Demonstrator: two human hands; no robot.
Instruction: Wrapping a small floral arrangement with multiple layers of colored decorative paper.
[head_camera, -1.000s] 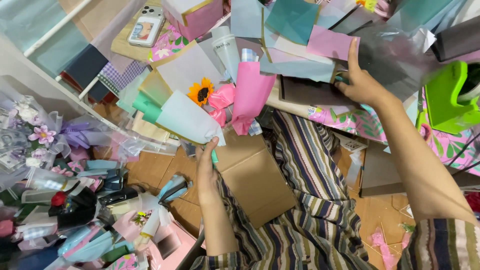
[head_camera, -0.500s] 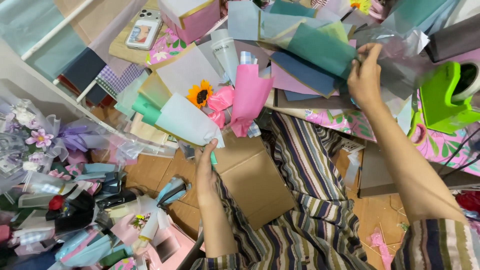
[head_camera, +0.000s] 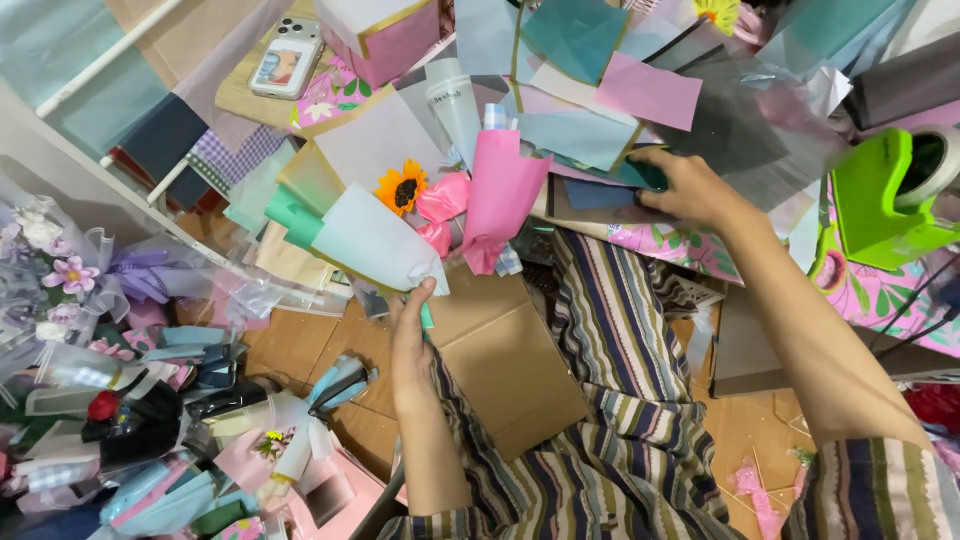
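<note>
Inspecting the work in hand, we find a small bouquet already partly dressed: a yellow sunflower sits at its centre, with white, green-edged and pink wrapping sheets folded around it and a pink ribbon bow tied beside the flower. We judge the wrapping well advanced but not finished.

Our left hand is closed around the bouquet's stem end, thumb up against the white sheet, gripping it so that it is held out over the floor and lap. A flat brown cardboard piece lies on the striped garment just beside that hand.

Our right hand is reaching into the pile of loose wrapping sheets on the flowered table. Its fingers are curled onto a dark teal sheet at the pile's edge; whether it is actually pinched we cannot tell. A green tape dispenser stands well to the right, untouched. Finished bouquets lie at far left.
</note>
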